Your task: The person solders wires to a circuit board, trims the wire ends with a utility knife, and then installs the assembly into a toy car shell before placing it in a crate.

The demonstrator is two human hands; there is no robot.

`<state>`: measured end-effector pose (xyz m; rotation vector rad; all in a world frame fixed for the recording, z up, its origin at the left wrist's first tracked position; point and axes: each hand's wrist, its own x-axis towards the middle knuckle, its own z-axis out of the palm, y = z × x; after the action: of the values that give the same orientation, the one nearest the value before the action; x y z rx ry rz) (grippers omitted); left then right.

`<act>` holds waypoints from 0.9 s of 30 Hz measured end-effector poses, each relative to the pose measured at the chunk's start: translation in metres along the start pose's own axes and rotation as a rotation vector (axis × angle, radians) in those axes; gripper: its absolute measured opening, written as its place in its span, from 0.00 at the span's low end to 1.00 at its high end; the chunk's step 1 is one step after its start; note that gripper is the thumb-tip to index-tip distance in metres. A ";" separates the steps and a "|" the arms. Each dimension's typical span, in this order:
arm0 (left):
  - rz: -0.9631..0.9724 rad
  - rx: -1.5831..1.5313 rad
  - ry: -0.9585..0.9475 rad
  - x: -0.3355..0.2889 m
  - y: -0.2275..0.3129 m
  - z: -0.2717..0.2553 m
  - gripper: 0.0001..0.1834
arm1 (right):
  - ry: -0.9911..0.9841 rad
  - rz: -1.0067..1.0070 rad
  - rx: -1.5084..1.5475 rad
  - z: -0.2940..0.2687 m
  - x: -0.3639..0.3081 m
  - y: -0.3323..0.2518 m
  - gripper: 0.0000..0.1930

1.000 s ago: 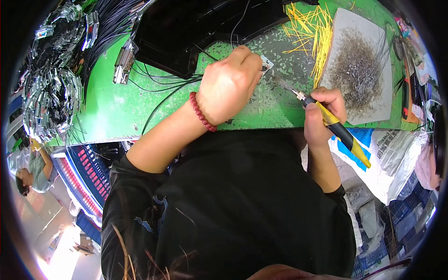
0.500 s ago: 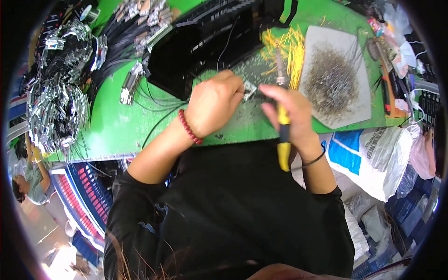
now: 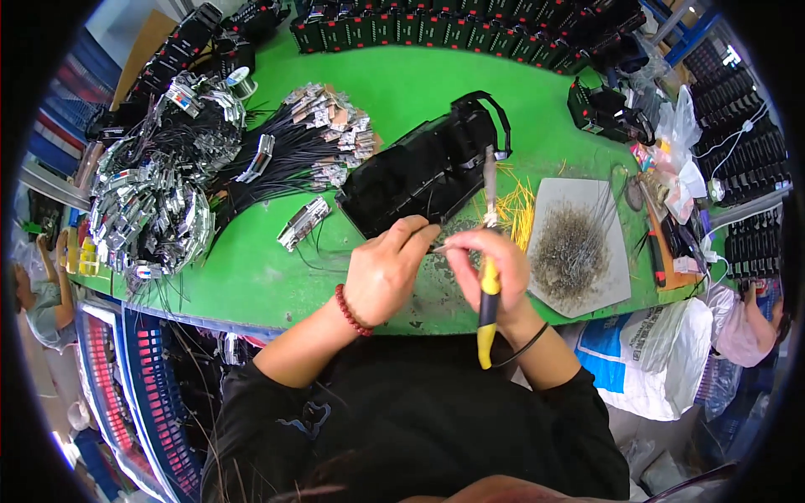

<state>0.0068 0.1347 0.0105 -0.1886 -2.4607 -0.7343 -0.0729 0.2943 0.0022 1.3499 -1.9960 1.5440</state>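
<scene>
My right hand is closed around a soldering iron with a yellow and black handle. Its grey metal shaft points away from me, toward the black plastic housing. The right thumb and forefinger pinch together close to the left fingertips. My left hand, with a red bead bracelet, has its fingers closed on something small, mostly hidden, between the two hands. A thin dark wire runs near those fingers from the open housing. Left of the housing lies a silvery metal part with dark leads.
Bundles of silvery parts with black wires cover the table's left side, by a solder spool. Yellow wires and a grey board with wire clippings lie right. Black housings line the back. Other people sit at both sides.
The view has shifted, showing more of the table's far side. My hands have drawn closer together, and the small pale piece between them is now largely covered by fingers.
</scene>
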 end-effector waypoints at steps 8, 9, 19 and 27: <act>-0.131 -0.233 -0.206 0.020 -0.025 -0.063 0.10 | 0.338 0.194 0.404 -0.023 0.028 0.028 0.24; -0.073 -0.113 -0.224 0.027 -0.031 -0.071 0.09 | 0.351 0.208 0.396 -0.029 0.025 0.033 0.24; 0.607 0.209 -0.171 0.147 -0.089 0.012 0.13 | 0.614 0.191 0.117 -0.040 -0.019 0.047 0.23; -0.191 0.379 -0.154 0.098 -0.081 0.008 0.14 | 0.290 0.110 -0.113 -0.028 -0.019 0.032 0.18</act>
<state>-0.1013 0.0690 0.0216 0.1400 -2.7374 -0.3249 -0.0972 0.3280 -0.0197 0.9273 -1.9676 1.5463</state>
